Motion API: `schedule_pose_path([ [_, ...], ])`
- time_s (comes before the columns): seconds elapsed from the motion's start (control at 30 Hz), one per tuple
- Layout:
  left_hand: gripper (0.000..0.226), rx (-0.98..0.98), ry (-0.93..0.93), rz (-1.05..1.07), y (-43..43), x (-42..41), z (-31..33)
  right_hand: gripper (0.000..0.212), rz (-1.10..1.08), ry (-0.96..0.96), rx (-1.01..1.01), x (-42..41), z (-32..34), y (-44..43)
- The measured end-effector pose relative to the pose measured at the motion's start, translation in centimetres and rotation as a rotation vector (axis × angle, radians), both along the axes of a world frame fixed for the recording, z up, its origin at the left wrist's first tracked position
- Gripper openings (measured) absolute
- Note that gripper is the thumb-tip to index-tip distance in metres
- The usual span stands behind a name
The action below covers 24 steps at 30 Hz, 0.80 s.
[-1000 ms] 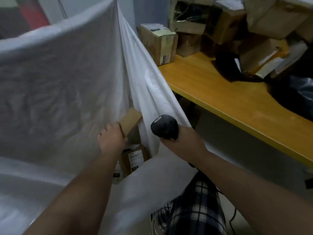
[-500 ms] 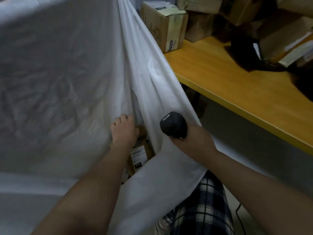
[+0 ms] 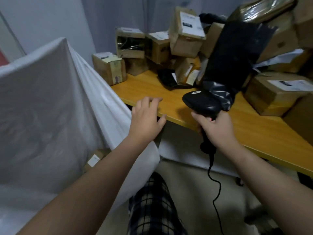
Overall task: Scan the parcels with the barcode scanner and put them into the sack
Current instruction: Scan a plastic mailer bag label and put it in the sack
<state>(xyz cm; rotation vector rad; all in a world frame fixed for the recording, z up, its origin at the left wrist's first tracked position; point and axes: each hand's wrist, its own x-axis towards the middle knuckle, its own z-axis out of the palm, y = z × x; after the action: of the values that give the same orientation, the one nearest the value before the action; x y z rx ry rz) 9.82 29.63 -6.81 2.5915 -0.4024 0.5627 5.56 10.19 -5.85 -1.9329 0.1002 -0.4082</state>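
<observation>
A taped brown cardboard box (image 3: 110,68) sits just ahead-left of the empty, spread left hand (image 3: 147,116); the right hand (image 3: 215,128) grips the black plastic barcode scanner (image 3: 201,101).

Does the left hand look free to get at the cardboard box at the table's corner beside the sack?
Probably yes: the left hand is open and empty at the table edge, with only bare tabletop between it and the cardboard box.
</observation>
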Motion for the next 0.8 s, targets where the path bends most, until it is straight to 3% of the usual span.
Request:
schedule_pose_path([
  [0.2,0.061,-0.053,0.125,-0.13,-7.7,0.0,0.9,0.023,-0.157,-0.035,0.278,-2.8,1.3,-7.6],
  [0.4,0.109,-0.213,0.284,-0.117,-16.5,2.5,2.3,0.025,-0.252,0.039,0.583,-4.5,1.0,-12.5],
  [0.57,0.135,-0.243,0.425,0.075,-22.4,5.4,2.3,0.027,-0.241,0.013,0.675,-4.6,0.1,-13.4],
  [0.7,0.124,-0.255,0.428,0.153,-23.4,6.5,1.1,0.029,-0.212,0.017,0.721,-4.2,-0.1,-13.6],
  [0.8,0.087,-0.256,0.338,0.126,-22.6,6.6,0.3,0.03,-0.205,0.016,0.721,-4.2,-0.1,-13.7],
])
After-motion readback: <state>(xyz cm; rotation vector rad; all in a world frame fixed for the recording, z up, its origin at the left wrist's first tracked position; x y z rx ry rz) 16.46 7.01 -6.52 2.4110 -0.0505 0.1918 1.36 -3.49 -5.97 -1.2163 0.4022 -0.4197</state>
